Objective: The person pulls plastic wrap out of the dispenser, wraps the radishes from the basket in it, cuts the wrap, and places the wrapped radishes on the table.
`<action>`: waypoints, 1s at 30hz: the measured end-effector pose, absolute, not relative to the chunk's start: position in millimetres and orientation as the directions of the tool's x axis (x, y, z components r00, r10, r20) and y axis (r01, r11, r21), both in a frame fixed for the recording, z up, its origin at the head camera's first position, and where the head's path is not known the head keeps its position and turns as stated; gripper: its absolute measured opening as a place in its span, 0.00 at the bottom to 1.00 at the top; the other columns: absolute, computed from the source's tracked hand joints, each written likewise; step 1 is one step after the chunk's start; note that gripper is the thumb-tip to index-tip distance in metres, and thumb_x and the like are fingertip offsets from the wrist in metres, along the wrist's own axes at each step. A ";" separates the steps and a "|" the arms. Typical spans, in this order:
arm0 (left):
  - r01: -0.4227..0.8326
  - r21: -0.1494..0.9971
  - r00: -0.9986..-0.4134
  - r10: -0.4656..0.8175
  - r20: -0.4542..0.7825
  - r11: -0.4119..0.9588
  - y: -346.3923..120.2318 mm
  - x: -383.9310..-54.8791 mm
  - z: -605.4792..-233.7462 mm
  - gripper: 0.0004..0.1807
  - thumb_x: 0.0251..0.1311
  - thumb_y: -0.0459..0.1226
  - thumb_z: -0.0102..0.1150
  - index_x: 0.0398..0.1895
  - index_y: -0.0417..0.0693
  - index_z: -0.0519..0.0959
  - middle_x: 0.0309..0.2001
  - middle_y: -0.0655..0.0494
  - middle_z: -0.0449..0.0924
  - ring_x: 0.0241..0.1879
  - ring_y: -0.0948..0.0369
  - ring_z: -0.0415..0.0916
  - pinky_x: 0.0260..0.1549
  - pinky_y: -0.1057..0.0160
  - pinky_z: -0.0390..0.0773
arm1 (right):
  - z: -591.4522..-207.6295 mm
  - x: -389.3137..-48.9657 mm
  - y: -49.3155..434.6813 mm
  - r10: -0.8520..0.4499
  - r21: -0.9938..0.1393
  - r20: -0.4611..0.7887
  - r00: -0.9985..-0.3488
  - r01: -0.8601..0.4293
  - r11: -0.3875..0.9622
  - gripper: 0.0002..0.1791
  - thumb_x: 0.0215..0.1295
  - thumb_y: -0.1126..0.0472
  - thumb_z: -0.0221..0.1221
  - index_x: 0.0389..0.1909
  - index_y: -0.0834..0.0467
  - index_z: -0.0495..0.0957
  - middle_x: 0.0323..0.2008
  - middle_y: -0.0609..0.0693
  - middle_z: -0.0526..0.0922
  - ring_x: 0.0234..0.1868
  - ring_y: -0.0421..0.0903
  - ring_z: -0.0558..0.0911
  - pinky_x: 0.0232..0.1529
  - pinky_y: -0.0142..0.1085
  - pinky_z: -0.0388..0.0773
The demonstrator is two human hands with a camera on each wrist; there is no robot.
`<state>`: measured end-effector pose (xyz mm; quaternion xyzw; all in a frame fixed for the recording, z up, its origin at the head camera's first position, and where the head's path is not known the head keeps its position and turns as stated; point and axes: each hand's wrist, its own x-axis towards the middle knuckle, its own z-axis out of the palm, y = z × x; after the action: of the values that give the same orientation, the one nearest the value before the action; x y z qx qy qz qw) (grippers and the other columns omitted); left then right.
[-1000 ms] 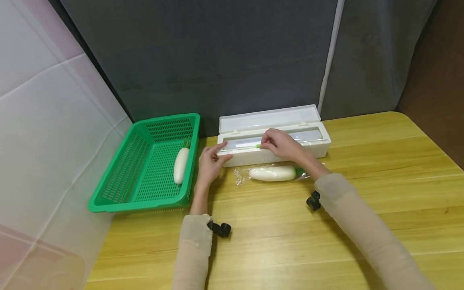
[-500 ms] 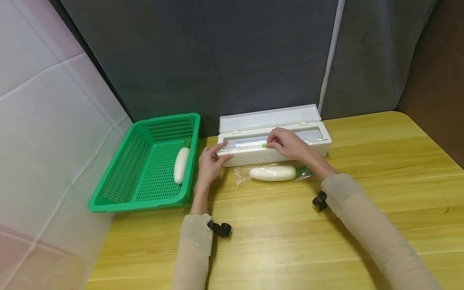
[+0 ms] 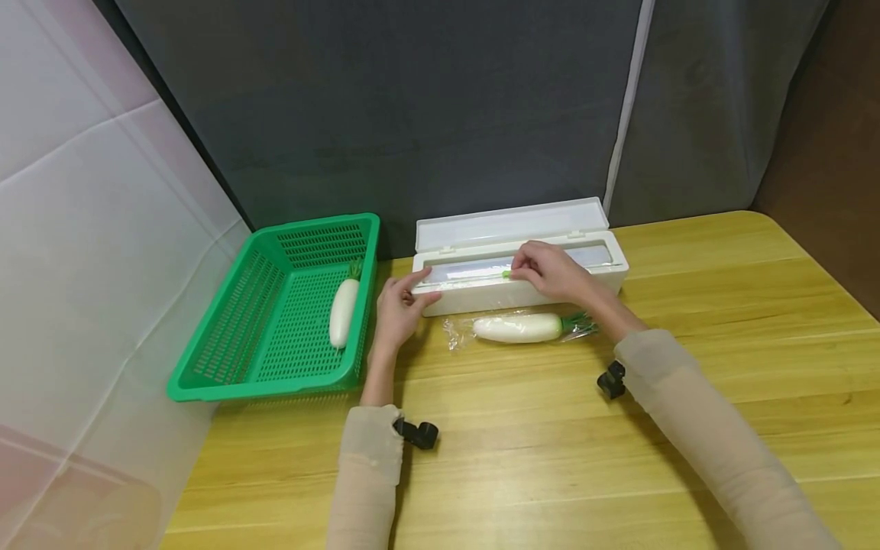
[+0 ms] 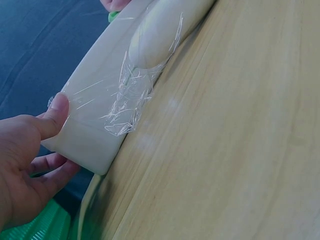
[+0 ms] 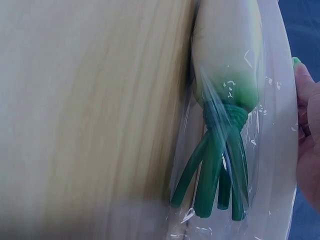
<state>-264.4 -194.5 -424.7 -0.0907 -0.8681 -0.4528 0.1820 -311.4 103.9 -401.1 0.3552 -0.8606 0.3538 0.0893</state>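
A white cling film dispenser [image 3: 481, 299] lies on the table with its lid [image 3: 512, 223] raised at the back and film over its front edge. My left hand [image 3: 397, 309] holds its left end, thumb on the front wall and index finger over the top edge. With my right hand [image 3: 546, 271] I pinch a small green slider cutter [image 3: 506, 273] on the front rim track. Directly before the dispenser lies a white radish [image 3: 517, 328] with green stalks [image 5: 220, 170], covered by clear film [image 4: 122, 112] whose crumpled end sticks out at the left.
On the left stands a green plastic basket [image 3: 268, 393] with another white radish [image 3: 342, 315] against its right side. A dark grey curtain [image 3: 412, 114] hangs behind the wooden table [image 3: 495, 458]. White sheeting [image 3: 103, 229] closes off the left side.
My right hand has moved the green slider cutter a short way to the right along the dispenser, uncovering more of the radish's stalks in the head view. My left hand stays put.
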 end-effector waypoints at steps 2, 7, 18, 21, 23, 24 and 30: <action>0.319 0.756 -0.919 -0.007 0.393 0.572 -194.9 -264.6 -424.7 0.26 0.56 0.36 0.74 0.59 0.45 0.82 0.36 0.48 0.69 0.33 0.56 0.66 0.34 0.64 0.67 | -400.0 -310.9 104.8 -0.547 -0.546 0.402 -0.734 -0.672 0.500 0.04 0.69 0.64 0.64 0.36 0.61 0.79 0.31 0.51 0.78 0.30 0.44 0.74 0.33 0.38 0.73; 0.322 0.748 -0.917 -0.004 0.398 0.580 -195.5 -264.5 -424.4 0.26 0.56 0.37 0.74 0.60 0.45 0.82 0.36 0.47 0.69 0.33 0.55 0.67 0.34 0.64 0.67 | -398.5 -310.0 107.0 -0.544 -0.548 0.394 -0.740 -0.665 0.507 0.04 0.69 0.65 0.64 0.36 0.62 0.79 0.31 0.51 0.78 0.30 0.45 0.74 0.33 0.38 0.73; 0.305 0.758 -0.925 -0.009 0.379 0.577 -194.5 -266.2 -425.4 0.25 0.57 0.36 0.73 0.60 0.46 0.82 0.37 0.48 0.70 0.34 0.56 0.67 0.34 0.63 0.68 | -401.3 -309.0 116.1 -0.533 -0.524 0.425 -0.732 -0.679 0.515 0.04 0.68 0.65 0.64 0.35 0.61 0.79 0.30 0.51 0.78 0.29 0.44 0.73 0.32 0.37 0.71; 0.310 0.757 -0.923 -0.007 0.384 0.575 -194.5 -265.8 -425.1 0.25 0.57 0.36 0.74 0.60 0.45 0.82 0.37 0.47 0.70 0.34 0.54 0.67 0.35 0.62 0.68 | -401.1 -308.4 119.7 -0.529 -0.522 0.430 -0.731 -0.680 0.515 0.04 0.68 0.66 0.64 0.35 0.61 0.79 0.30 0.51 0.78 0.29 0.44 0.73 0.32 0.37 0.71; 0.310 0.755 -0.923 -0.008 0.385 0.578 -194.8 -265.6 -425.3 0.25 0.57 0.36 0.74 0.60 0.46 0.82 0.37 0.47 0.70 0.34 0.54 0.67 0.35 0.62 0.68 | -401.1 -308.4 121.5 -0.529 -0.518 0.432 -0.731 -0.681 0.518 0.04 0.68 0.66 0.64 0.35 0.61 0.79 0.30 0.51 0.78 0.29 0.44 0.73 0.32 0.37 0.72; 0.308 0.754 -0.923 -0.008 0.384 0.580 -195.0 -265.5 -425.4 0.25 0.57 0.36 0.74 0.60 0.46 0.82 0.37 0.47 0.70 0.34 0.54 0.67 0.35 0.62 0.68 | -401.2 -308.5 122.2 -0.529 -0.516 0.431 -0.731 -0.681 0.520 0.04 0.68 0.66 0.64 0.35 0.61 0.79 0.30 0.51 0.78 0.30 0.44 0.73 0.32 0.37 0.72; 0.302 0.752 -0.926 -0.006 0.376 0.586 -194.9 -264.6 -424.6 0.25 0.58 0.37 0.73 0.60 0.46 0.82 0.37 0.47 0.70 0.34 0.55 0.67 0.35 0.62 0.68 | -402.2 -308.5 131.7 -0.521 -0.512 0.423 -0.741 -0.670 0.538 0.04 0.69 0.65 0.64 0.36 0.61 0.79 0.31 0.51 0.79 0.30 0.45 0.73 0.33 0.38 0.72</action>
<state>-264.6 -194.9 -424.6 -0.0844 -0.8736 -0.4472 0.1722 -308.5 131.7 -402.2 0.3422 -0.8699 0.3375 0.1106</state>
